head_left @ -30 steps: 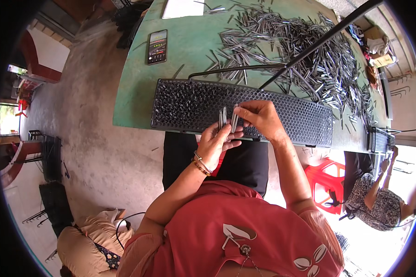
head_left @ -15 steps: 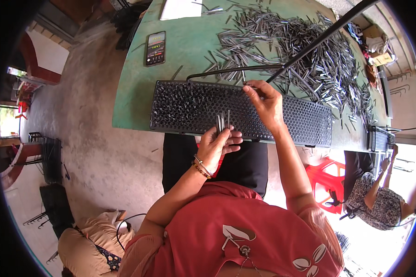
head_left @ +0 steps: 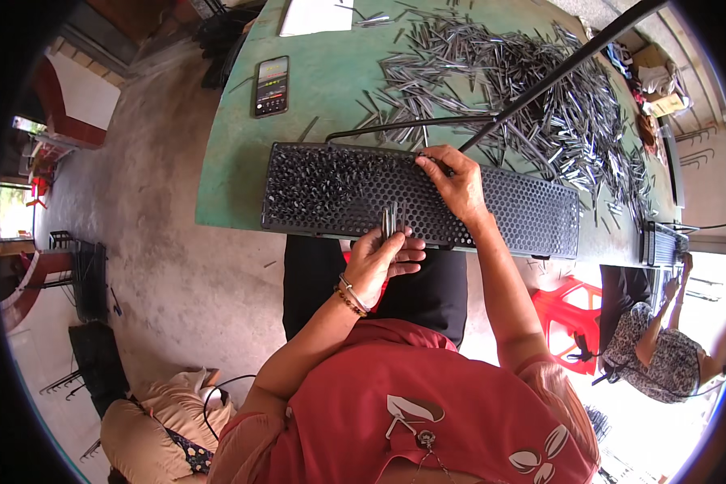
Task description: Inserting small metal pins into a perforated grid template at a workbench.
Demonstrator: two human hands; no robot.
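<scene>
My left hand [head_left: 377,262] is in front of the rack's near edge, closed around a small bundle of thin metal pins [head_left: 390,219] that point upward. A long black perforated rack [head_left: 528,211] lies along the near edge of the table. Its left part is filled with upright dark pins [head_left: 310,181]; the right part shows open round holes. Over the far edge of the rack, near its middle, my right hand [head_left: 460,185] pinches with thumb and fingertips against the holes. The pin between those fingertips is mostly hidden.
A large heap of loose metal pins [head_left: 557,97] covers the right of the green table [head_left: 234,173]. A black bar [head_left: 557,73] slants across it. A phone [head_left: 272,86] and white paper [head_left: 317,18] lie at the left. Another person [head_left: 653,351] sits at the right by a red stool [head_left: 569,323].
My right hand has come down toward me and slightly left, bringing a pin from above the far edge onto the rack. My left hand has shifted slightly right with its bundle.
</scene>
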